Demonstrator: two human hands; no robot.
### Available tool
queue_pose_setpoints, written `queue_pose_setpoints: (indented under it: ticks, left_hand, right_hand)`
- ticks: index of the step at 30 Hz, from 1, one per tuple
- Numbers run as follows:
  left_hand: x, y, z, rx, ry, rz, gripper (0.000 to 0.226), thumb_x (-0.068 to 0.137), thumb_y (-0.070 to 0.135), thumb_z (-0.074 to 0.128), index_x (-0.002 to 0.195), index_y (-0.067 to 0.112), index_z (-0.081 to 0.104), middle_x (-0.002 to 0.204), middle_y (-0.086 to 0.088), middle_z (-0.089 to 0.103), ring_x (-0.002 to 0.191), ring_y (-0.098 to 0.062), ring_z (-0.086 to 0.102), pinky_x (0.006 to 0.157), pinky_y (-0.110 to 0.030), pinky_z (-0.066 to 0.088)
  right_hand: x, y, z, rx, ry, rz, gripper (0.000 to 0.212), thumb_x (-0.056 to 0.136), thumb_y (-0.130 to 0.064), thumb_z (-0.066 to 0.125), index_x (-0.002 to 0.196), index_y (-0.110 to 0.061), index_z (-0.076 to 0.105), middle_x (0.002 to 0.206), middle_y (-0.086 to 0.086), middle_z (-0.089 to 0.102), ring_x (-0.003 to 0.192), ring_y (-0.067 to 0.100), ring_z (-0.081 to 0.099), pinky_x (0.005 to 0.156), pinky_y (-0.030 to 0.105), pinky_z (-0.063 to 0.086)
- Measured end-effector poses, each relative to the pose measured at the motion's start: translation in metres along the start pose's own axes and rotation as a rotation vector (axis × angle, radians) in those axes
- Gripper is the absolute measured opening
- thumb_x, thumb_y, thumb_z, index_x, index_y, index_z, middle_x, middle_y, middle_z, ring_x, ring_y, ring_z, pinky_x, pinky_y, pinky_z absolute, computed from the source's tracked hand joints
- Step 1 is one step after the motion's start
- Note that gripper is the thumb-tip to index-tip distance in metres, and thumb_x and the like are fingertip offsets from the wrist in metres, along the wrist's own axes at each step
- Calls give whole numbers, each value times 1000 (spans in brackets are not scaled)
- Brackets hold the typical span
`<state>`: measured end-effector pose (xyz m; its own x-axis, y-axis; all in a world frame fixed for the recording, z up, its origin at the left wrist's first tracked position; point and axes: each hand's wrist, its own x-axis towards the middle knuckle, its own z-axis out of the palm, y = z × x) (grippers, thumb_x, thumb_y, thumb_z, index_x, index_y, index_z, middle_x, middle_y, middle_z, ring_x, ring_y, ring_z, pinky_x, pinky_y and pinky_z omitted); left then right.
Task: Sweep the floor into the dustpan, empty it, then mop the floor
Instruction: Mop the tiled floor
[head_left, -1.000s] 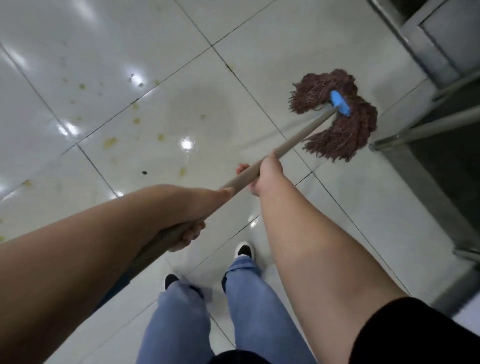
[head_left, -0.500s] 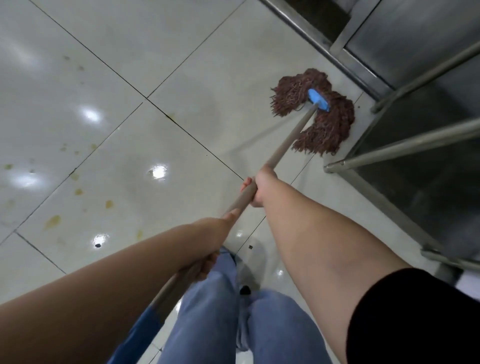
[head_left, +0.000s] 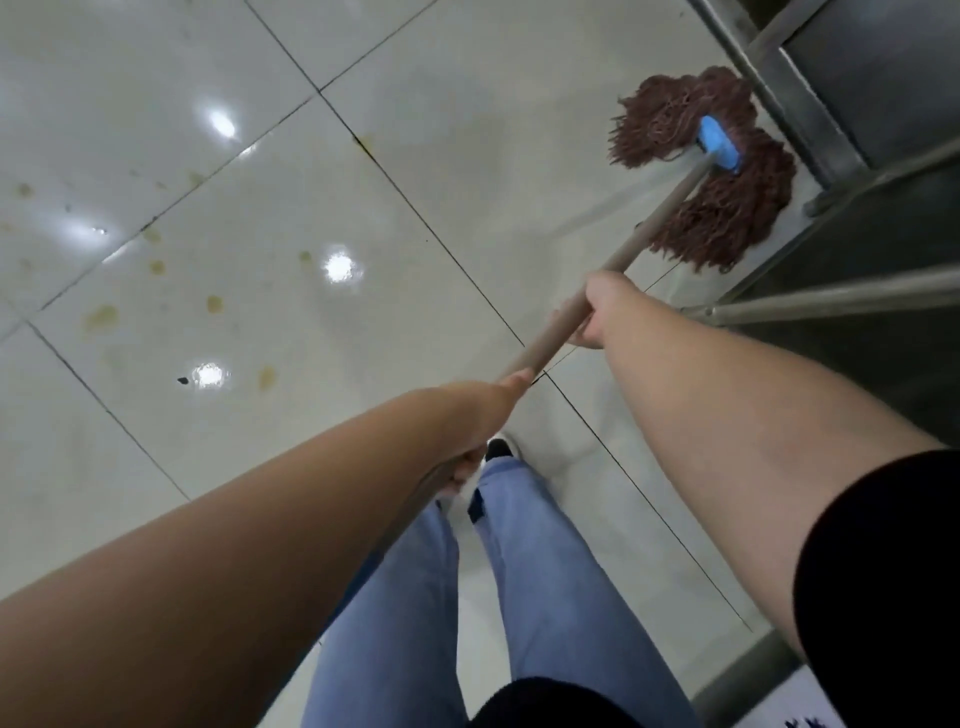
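Note:
A mop with a brown string head (head_left: 727, 218) and a blue clamp (head_left: 718, 141) lies spread on the glossy white tile floor (head_left: 415, 156) at the upper right, against a metal frame. Its tan wooden handle (head_left: 660, 218) runs down-left toward me. My right hand (head_left: 605, 309) grips the handle about midway. My left hand (head_left: 485, 415) grips it lower, near my body; its fingers are mostly hidden under the wrist.
Stainless steel legs and rails (head_left: 831, 299) of a counter stand along the right side, touching the mop head. Yellowish stains (head_left: 101, 317) and a small dark speck (head_left: 182, 380) mark the tiles at left. My jeans and shoes (head_left: 498, 447) are below the handle.
The mop head has slid further to the right and now sits against the metal frame. My view has shifted, and both hands keep their grip on the handle.

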<state>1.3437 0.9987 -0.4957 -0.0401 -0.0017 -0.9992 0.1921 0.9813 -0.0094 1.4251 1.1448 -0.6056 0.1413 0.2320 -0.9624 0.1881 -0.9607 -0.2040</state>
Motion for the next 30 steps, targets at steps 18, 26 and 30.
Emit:
queue_pose_setpoints:
  ticks: [18,26,30]
  left_hand:
    - [-11,-363,-76,-112,28,-37,69,73,80,39,63,12,43,29,5,36,22,-11,29,35,-9,30]
    - [-69,-649,-107,-179,22,-239,76,56,90,39,57,15,39,34,3,35,28,-15,28,39,-13,26]
    - [-73,-704,-132,-180,12,-275,76,58,90,39,58,14,38,36,1,35,29,-17,29,39,-15,28]
  right_hand:
    - [-108,284,179,-218,-173,26,30,103,-18,22,80,-2,33,71,9,43,55,14,42,50,28,40]
    - [-217,523,309,-314,-272,218,16,99,-16,27,109,-5,35,73,11,48,58,17,47,48,32,42]
    - [-239,560,350,-325,-267,239,14,97,-11,27,110,-6,30,76,14,50,60,18,50,45,34,43]
